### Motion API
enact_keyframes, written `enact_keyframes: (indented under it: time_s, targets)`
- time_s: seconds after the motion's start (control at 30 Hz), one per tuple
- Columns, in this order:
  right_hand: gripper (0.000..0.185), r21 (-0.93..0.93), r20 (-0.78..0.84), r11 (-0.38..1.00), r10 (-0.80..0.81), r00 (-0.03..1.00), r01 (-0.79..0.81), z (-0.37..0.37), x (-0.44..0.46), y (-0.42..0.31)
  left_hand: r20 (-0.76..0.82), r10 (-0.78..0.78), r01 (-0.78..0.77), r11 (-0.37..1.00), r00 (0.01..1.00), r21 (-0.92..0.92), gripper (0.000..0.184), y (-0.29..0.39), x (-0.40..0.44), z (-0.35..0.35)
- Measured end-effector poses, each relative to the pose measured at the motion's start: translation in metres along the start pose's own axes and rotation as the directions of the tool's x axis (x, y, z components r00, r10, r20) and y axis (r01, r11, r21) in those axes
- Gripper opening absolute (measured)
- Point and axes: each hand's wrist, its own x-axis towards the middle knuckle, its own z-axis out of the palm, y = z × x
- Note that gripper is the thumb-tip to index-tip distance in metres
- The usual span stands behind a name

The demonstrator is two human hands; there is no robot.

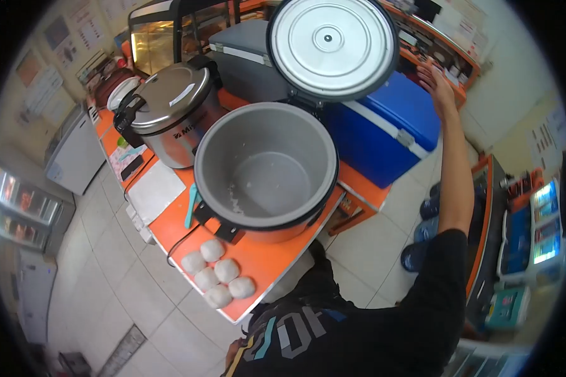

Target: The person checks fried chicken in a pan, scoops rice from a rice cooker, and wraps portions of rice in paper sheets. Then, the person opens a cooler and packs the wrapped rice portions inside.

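Note:
My right hand (pixel 436 85) reaches forward past the blue cooler box (pixel 383 125), its fingers apart and nothing in it. Low beside my shirt, only a little of my left hand (pixel 234 350) shows, and its fingers are hidden. In front of me stands a large rice cooker (pixel 267 163) with its lid (pixel 328 47) raised. A few white grains cling inside the grey pot. Several white rounded lumps, perhaps rice balls (pixel 226 270), sit grouped at the near corner of the orange table (pixel 277 257). A turquoise spatula-like utensil (pixel 191 206) lies left of the cooker.
A closed steel cooker (pixel 173 103) stands behind on the left, near a white sheet (pixel 157 191) and a dark phone (pixel 132 168). Behind are a grey cooler box (pixel 242 66) and a glass display case (pixel 154 50). Blue footwear (pixel 426 229) is on the tiled floor at right.

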Motion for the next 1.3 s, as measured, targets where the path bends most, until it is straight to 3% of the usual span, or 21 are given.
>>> enact_keyframes:
  time_s: [0.03, 0.07, 0.2, 0.37, 0.5, 0.6, 0.63, 0.7, 0.73, 0.8, 0.9, 1.0, 1.03, 1.07, 1.1, 1.13, 1.17, 1.2, 1.27, 1.3]
  targets:
    - [0.049, 0.095, 0.103, 0.989, 0.105, 0.989, -0.115, 0.009, 0.037, 0.014, -0.016, -0.007, 0.006, 0.999, 1.0, -0.045, 0.04, 0.008, 0.002, 0.022]
    - [0.049, 0.104, 0.161, 0.987, 0.106, 0.981, -0.123, 0.018, 0.068, 0.029, -0.041, -0.019, 0.015, 0.995, 0.999, -0.096, 0.039, 0.013, 0.004, 0.044]
    - [0.054, 0.212, 0.186, 0.89, 0.369, 0.911, -0.404, 0.083, 0.173, 0.047, -0.177, -0.067, 0.002, 0.939, 0.982, -0.345, 0.038, 0.045, 0.002, 0.161]
    - [0.053, 0.25, 0.329, 0.867, 0.343, 0.88, -0.431, 0.119, 0.247, 0.084, -0.305, -0.148, -0.07, 0.795, 0.941, -0.603, 0.037, 0.103, 0.014, 0.267]
    - [0.052, 0.273, 0.325, 0.898, 0.253, 0.911, -0.347, 0.115, 0.254, 0.098, -0.35, -0.19, -0.113, 0.719, 0.917, -0.686, 0.037, 0.125, 0.012, 0.316]
    - [0.052, 0.278, 0.306, 0.941, 0.105, 0.946, -0.195, 0.119, 0.247, 0.086, -0.209, -0.566, 0.177, 0.551, 0.797, -0.816, 0.033, 0.141, 0.014, 0.336]
    - [0.052, 0.263, 0.309, 0.957, 0.033, 0.95, -0.119, 0.124, 0.24, 0.075, -0.21, -0.578, 0.169, 0.532, 0.789, -0.83, 0.033, 0.145, 0.016, 0.339]
    - [0.051, 0.232, 0.349, 0.972, -0.128, 0.928, 0.047, 0.147, 0.222, 0.042, -0.255, -0.551, 0.225, 0.657, 0.795, -0.72, 0.033, 0.148, 0.014, 0.342]
    - [0.051, 0.224, 0.395, 0.965, -0.216, 0.893, 0.134, 0.163, 0.209, 0.02, -0.257, -0.567, 0.22, 0.639, 0.783, -0.737, 0.033, 0.153, 0.016, 0.341]
    - [0.051, 0.232, 0.514, 0.928, -0.371, 0.773, 0.292, 0.203, 0.182, -0.023, -0.133, -0.673, 0.237, 0.428, 0.728, -0.872, 0.034, 0.163, 0.022, 0.342]
    - [0.05, 0.28, 0.748, 0.832, -0.502, 0.434, 0.48, 0.275, 0.122, -0.082, -0.157, -0.664, 0.162, 0.393, 0.731, -0.905, 0.034, 0.162, 0.029, 0.35]
    - [0.05, 0.446, 0.872, 0.686, -0.477, -0.107, 0.574, 0.344, 0.026, -0.125, -0.188, -0.681, 0.093, 0.353, 0.708, -0.931, 0.034, 0.178, 0.028, 0.351]
    - [0.048, 0.582, 0.798, 0.614, -0.557, -0.229, 0.533, 0.365, -0.008, -0.121, -0.217, -0.681, 0.046, 0.346, 0.699, -0.937, 0.034, 0.186, 0.025, 0.352]
    - [0.046, 0.652, 0.756, 0.551, -0.529, -0.386, 0.521, 0.375, -0.046, -0.132, -0.211, -0.693, 0.036, 0.323, 0.689, -0.946, 0.034, 0.192, 0.024, 0.355]
    - [0.044, 0.491, 0.865, 0.636, -0.275, -0.42, 0.595, 0.382, -0.075, -0.137, -0.233, -0.675, -0.036, 0.293, 0.701, -0.956, 0.033, 0.197, 0.021, 0.359]
    - [0.045, 0.6, 0.8, 0.553, -0.443, -0.406, 0.578, 0.389, -0.103, -0.118, -0.258, -0.659, -0.099, 0.269, 0.707, -0.958, 0.033, 0.198, 0.013, 0.361]
    - [0.046, 0.6, 0.795, 0.582, -0.354, -0.493, 0.549, 0.402, -0.123, -0.107, -0.265, -0.658, -0.138, 0.24, 0.705, -0.961, 0.033, 0.205, 0.003, 0.357]
    - [0.048, 0.611, 0.789, 0.515, -0.329, -0.519, 0.601, 0.409, -0.14, -0.095, -0.272, -0.654, -0.173, 0.213, 0.706, -0.962, 0.032, 0.211, -0.006, 0.354]
    - [0.048, 0.523, 0.835, 0.534, -0.165, -0.526, 0.664, 0.41, -0.166, -0.087, -0.31, -0.652, -0.299, 0.131, 0.692, -0.945, 0.031, 0.208, -0.024, 0.348]
    - [0.048, 0.52, 0.835, 0.539, -0.156, -0.528, 0.663, 0.411, -0.177, -0.082, -0.311, -0.66, -0.305, 0.129, 0.684, -0.944, 0.031, 0.204, -0.034, 0.341]
